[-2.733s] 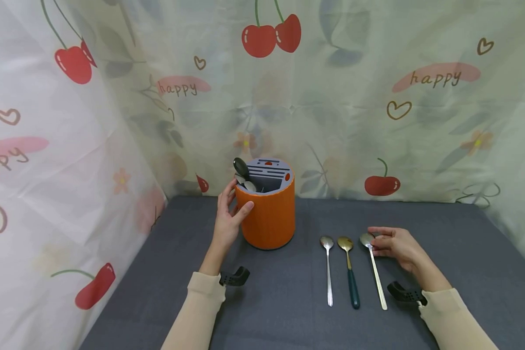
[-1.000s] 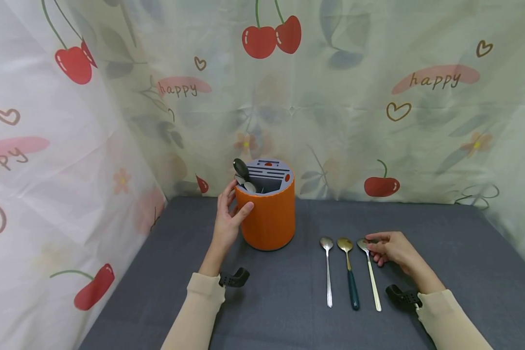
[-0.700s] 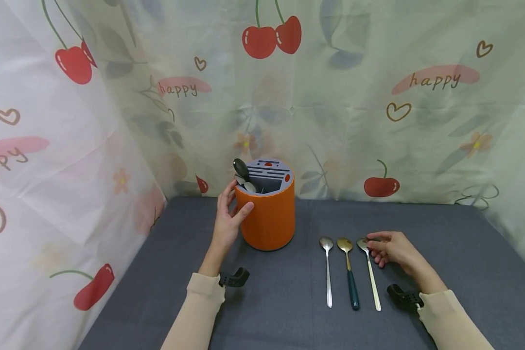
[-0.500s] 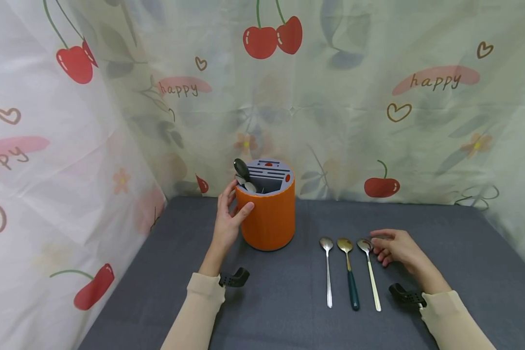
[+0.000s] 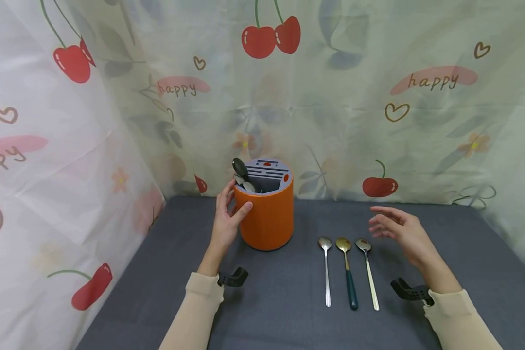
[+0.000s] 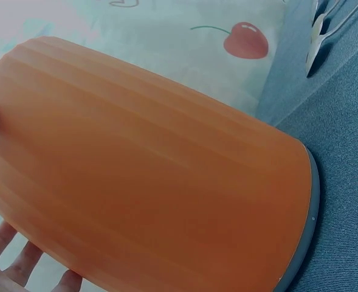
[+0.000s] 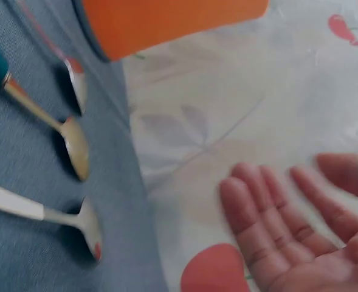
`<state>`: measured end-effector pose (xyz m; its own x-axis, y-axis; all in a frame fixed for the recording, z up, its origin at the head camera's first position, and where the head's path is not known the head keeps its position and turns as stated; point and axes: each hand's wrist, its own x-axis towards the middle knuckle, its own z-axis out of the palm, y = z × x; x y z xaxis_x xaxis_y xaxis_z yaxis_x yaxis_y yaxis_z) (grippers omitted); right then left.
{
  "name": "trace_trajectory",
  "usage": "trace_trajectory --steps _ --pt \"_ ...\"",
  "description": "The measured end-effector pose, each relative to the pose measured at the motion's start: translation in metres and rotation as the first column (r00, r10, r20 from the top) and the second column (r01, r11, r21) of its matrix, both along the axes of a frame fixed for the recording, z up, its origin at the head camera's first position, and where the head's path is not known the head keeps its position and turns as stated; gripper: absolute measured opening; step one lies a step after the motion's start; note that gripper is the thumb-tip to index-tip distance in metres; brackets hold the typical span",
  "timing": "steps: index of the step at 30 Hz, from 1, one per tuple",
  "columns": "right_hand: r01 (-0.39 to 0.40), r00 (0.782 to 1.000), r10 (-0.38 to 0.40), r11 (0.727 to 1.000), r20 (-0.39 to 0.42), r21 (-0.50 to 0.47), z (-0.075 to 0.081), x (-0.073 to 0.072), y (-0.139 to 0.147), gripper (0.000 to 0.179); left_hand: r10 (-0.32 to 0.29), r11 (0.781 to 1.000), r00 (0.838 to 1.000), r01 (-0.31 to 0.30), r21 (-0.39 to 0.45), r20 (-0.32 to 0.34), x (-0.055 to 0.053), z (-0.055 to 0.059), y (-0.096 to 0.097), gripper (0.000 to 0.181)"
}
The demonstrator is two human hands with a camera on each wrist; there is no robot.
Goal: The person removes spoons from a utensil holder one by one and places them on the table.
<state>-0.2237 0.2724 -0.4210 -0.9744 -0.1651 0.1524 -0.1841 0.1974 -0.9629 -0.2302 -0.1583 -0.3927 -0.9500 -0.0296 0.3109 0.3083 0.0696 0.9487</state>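
My left hand holds the orange cutlery holder by its left side, thumb in front and fingers round the back. The holder stands upright; several utensils, one a dark spoon, poke out at its left. To the right, a silver spoon, a gold spoon with a dark green handle and a spoon with a pale handle lie side by side, bowls away from me. My right hand hovers beyond the pale-handled spoon, fingers loosely extended, holding nothing. It is blurred in the right wrist view.
Dark grey cloth covers the table. A patterned curtain with cherries hangs along the back edge, and another stretch of it runs down the left side. Each wrist wears a black camera mount.
My right hand first shifted the pale-handled spoon slightly left, then let go of it and lifted away, up and to the right. The left hand and the holder have stayed put.
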Motion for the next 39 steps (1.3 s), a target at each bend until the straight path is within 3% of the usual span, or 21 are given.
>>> trace_trajectory --steps 4,7,13,20,39 --pt "-0.088 0.993 0.072 0.980 -0.089 -0.181 0.006 0.003 -0.003 0.043 0.000 1.000 1.000 0.000 -0.007 -0.001 -0.001 0.000 0.000 0.071" --pt "-0.124 0.988 0.098 0.965 -0.120 -0.230 0.008 0.005 -0.005 0.045 0.001 1.000 1.000 -0.001 -0.011 -0.004 -0.002 0.000 0.000 0.071" --pt "-0.151 0.984 0.123 0.957 -0.126 -0.246 0.009 0.006 -0.006 0.046 -0.003 1.000 1.000 0.003 -0.007 -0.012 -0.002 0.000 0.001 0.071" --pt "-0.151 0.984 0.128 0.965 -0.121 -0.214 0.010 0.005 -0.009 0.048 0.001 1.000 0.998 -0.002 -0.013 -0.070 -0.023 -0.030 -0.005 0.070" --pt "-0.206 0.971 0.181 0.964 -0.155 -0.165 0.060 -0.014 -0.049 0.050 0.011 1.000 0.998 -0.012 -0.012 -0.063 -0.020 -0.029 -0.006 0.068"
